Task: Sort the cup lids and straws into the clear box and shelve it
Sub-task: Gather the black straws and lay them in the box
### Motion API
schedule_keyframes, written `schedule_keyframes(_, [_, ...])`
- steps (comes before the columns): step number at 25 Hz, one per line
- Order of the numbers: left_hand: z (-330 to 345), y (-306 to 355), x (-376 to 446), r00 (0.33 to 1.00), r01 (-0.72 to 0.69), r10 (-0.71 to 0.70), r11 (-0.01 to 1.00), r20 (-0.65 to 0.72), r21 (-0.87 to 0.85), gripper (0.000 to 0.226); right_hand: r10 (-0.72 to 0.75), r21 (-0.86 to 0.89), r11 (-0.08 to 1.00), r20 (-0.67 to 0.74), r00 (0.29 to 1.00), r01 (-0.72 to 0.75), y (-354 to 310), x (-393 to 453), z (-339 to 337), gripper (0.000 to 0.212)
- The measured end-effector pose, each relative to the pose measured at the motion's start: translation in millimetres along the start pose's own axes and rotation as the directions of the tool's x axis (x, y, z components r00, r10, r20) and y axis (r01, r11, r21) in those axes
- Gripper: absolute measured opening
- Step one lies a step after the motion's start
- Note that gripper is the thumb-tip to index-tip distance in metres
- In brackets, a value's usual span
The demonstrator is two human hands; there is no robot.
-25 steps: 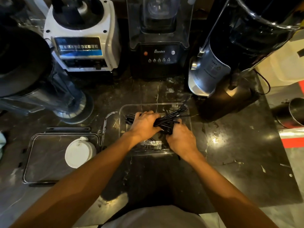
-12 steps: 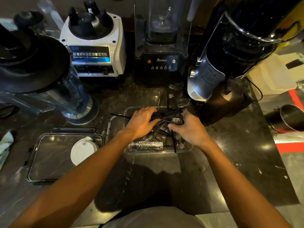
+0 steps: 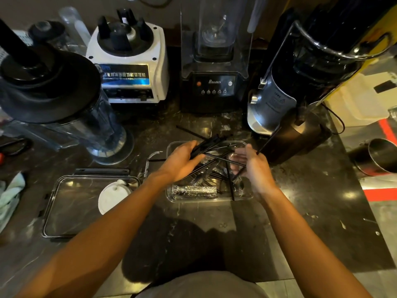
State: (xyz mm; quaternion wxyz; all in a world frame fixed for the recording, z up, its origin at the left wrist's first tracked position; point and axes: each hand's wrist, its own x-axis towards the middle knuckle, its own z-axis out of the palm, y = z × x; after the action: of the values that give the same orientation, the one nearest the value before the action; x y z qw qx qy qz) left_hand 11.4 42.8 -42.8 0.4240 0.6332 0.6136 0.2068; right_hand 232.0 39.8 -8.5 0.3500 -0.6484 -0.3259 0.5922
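Both my hands hover over the clear rectangular plastic box [image 3: 209,196] on the dark desk [image 3: 300,211]: left hand [image 3: 182,161] fingers curled, grasping thin black straws [image 3: 206,144]; right hand [image 3: 254,166] fingers spread, released.

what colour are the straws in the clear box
Black, seen in the head view: the straws lie jumbled in the clear box.

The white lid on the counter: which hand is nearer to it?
Left. The left hand grips straws over the clear box, just right of the white lid. The right hand is over the box's far side, farther away.
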Motion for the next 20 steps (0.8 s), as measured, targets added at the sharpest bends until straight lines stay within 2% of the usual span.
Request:
schedule_keyframes(3, [0,0,2,0.999,0.025,-0.025,1.000,0.023,0.019,0.029,0.019,-0.012,1.000,0.022,1.000,-0.019,7,4,-1,0.027])
schedule_keyframes(8, [0,0,1,0.998,-0.055,0.053,0.992,0.020,0.110,0.025,-0.105,-0.217,0.966,0.159,0.982,0.139,-1,9,1,0.047])
schedule_keyframes(10, [1,0,0,0.995,-0.101,0.105,0.970,-0.004,0.220,0.024,-0.112,-0.315,0.932,0.222,0.968,0.180,-8,9,2,0.048])
schedule_keyframes(12, [3,-1,1,0.987,-0.142,0.160,0.938,-0.033,0.316,0.025,-0.097,-0.394,0.893,0.299,0.949,0.216,-13,7,1,0.039])
schedule_keyframes(15, [2,0,-1,0.981,-0.179,0.192,0.930,-0.009,0.322,0.023,-0.076,-0.484,0.822,0.430,0.899,0.301,-14,9,-6,0.023])
schedule_keyframes(17, [2,1,-1,0.989,-0.149,0.140,0.955,0.051,0.258,0.024,-0.094,-0.446,0.844,0.423,0.901,0.297,-15,11,-12,0.022])
schedule_keyframes(20, [3,3,-4,0.998,-0.016,0.010,0.997,0.068,0.079,0.021,-0.199,-0.204,0.944,0.280,0.939,0.261,-25,12,-21,0.027])
